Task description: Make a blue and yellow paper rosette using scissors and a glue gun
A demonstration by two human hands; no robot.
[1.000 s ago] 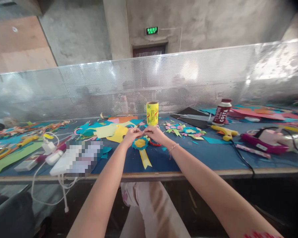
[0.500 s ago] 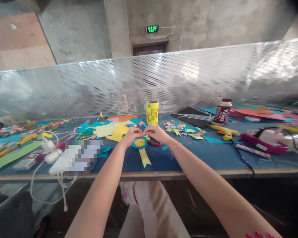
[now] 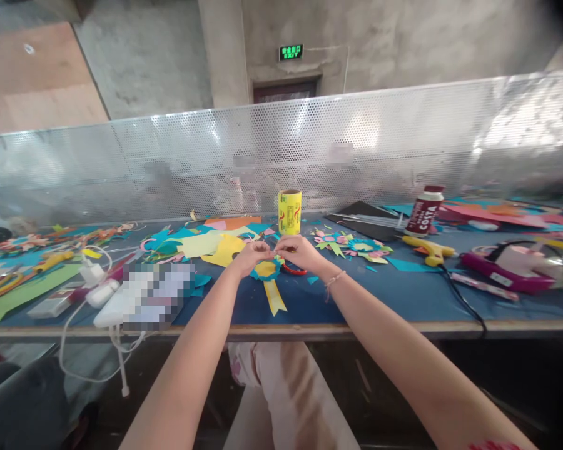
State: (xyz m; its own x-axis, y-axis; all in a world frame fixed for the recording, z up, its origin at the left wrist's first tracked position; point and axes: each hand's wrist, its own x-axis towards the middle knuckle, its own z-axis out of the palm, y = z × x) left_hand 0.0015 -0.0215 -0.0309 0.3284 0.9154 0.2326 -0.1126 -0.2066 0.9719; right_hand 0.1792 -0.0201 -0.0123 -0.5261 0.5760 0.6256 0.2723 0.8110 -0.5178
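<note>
My left hand (image 3: 254, 256) and my right hand (image 3: 300, 251) meet over the table, fingertips pinched together. A tiny pale yellow-green bit shows between them; it is too small and blurred to name. Just below the fingers lies a paper rosette (image 3: 266, 270) with a yellow centre and a ruffled blue rim. Its yellow ribbon-like tail (image 3: 274, 298) points toward the table's front edge. Beside my right hand, a red handle loop (image 3: 294, 269) is partly covered by the fingers.
Behind my hands stands a yellow tape roll (image 3: 289, 212). Yellow paper (image 3: 223, 251) and blue scraps lie to the left, near a white power strip (image 3: 117, 306) with cables. At right are a flower rosette (image 3: 363, 246), a COSTA bottle (image 3: 425, 212) and a yellow glue gun (image 3: 429, 250).
The view has shifted slightly, so objects at the right appear a little further right. My hands keep their pinch above the rosette with almost no movement.
</note>
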